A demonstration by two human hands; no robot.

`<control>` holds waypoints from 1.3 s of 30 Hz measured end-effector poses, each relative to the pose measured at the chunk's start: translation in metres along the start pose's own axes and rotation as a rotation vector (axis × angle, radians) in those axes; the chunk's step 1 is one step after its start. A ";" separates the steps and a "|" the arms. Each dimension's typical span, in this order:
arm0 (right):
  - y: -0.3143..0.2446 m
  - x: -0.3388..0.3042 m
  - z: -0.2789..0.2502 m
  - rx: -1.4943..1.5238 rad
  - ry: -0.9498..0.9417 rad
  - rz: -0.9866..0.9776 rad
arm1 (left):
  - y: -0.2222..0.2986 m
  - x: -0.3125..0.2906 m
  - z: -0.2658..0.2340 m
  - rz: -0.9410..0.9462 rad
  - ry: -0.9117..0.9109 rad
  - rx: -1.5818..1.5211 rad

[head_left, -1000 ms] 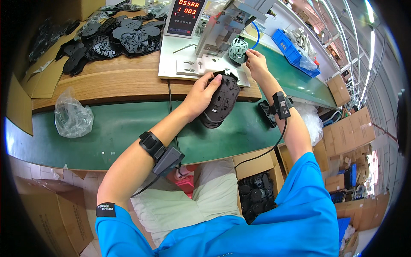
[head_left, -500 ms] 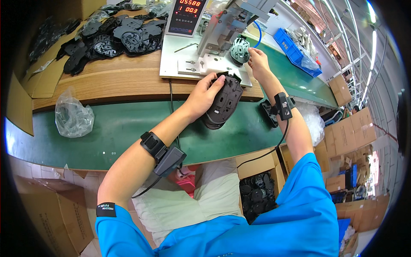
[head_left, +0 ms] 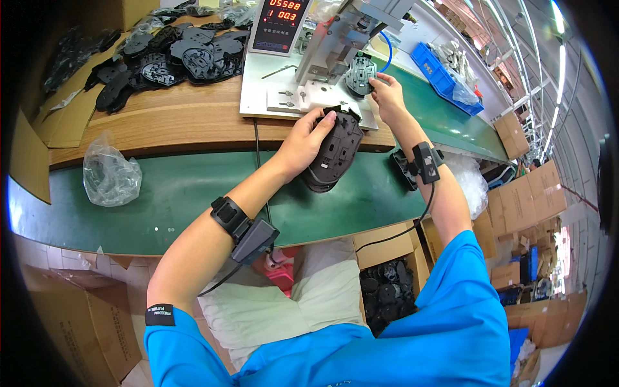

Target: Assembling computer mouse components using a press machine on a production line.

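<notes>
In my left hand (head_left: 303,146) is a black moulded plastic shell (head_left: 338,153), inner side up, held over the bench's front with thumb on top. A second rounded edge shows beneath it, so it may be stacked. My right hand (head_left: 388,95) pinches the edge of a grey-green flat plastic part (head_left: 360,72) with ribs and cut-outs. That part is tilted upright beside the head of a bench press (head_left: 322,48), above the right side of its white base plate (head_left: 255,97). The fingers behind both parts are partly hidden.
A pile of black plastic parts (head_left: 193,55) lies on the wooden board at the far left. A crumpled clear bag (head_left: 111,174) rests on the green bench (head_left: 200,193). A blue bin (head_left: 442,74) stands far right. Below the bench, a carton holds black parts (head_left: 388,290).
The grey-green part has shifted slightly left and turned its face more toward me, with my right hand following. My left hand and the black shell have moved a little left.
</notes>
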State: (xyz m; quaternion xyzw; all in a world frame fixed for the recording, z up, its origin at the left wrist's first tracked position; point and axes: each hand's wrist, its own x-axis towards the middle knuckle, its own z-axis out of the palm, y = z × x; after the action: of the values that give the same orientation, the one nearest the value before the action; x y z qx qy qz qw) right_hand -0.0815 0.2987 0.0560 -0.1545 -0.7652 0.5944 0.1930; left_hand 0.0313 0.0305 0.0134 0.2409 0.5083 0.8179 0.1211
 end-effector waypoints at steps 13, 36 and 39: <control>-0.020 -0.236 -0.036 0.470 -0.278 0.000 | -0.023 -0.002 -0.002 0.055 -0.045 0.207; 0.031 -0.272 0.049 0.306 0.077 -0.508 | 0.000 -0.004 0.000 -0.089 -0.152 0.176; 0.026 -0.287 0.040 0.249 0.085 -0.421 | -0.001 -0.004 0.009 -0.017 -0.320 0.274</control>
State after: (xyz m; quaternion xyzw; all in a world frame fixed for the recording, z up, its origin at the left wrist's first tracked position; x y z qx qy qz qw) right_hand 0.1514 0.1377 -0.0103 0.0083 -0.6926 0.6238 0.3621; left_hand 0.0395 0.0361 0.0148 0.3776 0.5910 0.6915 0.1731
